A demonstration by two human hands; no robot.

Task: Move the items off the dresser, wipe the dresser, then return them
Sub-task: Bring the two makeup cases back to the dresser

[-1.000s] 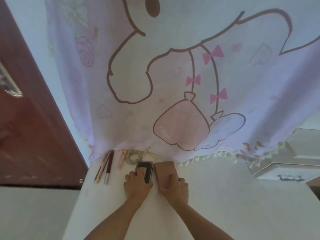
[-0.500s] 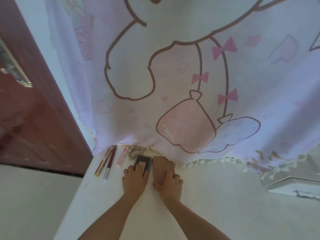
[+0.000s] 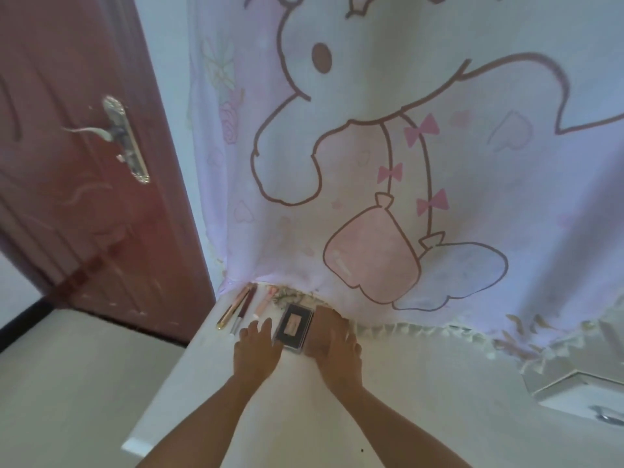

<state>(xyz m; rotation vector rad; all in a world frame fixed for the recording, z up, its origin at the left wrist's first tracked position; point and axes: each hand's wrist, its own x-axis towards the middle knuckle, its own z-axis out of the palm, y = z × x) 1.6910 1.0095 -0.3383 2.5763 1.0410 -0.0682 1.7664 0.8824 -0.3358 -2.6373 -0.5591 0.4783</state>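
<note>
First, a pale cartoon-printed cloth point(image 3: 371, 146) hangs down to the back edge of the surface; a red-brown door point(image 3: 77, 163) stands at left. White dresser surface point(image 3: 422, 383), bearing all items. Left hand point(image 3: 258, 346) — fingers straight and spread, flat on the surface, holding nothing, just left of the black case point(image 3: 293, 325). Right hand point(image 3: 337, 347) — laid over the pink case point(image 3: 322, 317), which touches the black case's right side; whether it grips cannot be told. Three slim tubes point(image 3: 244, 307) lie just beyond the left hand.

On the dresser point(image 3: 422, 393), left hand point(image 3: 258, 347) lies beside a dark compact point(image 3: 293, 325), right hand point(image 3: 337, 349) atop a pink case point(image 3: 323, 317).
</note>
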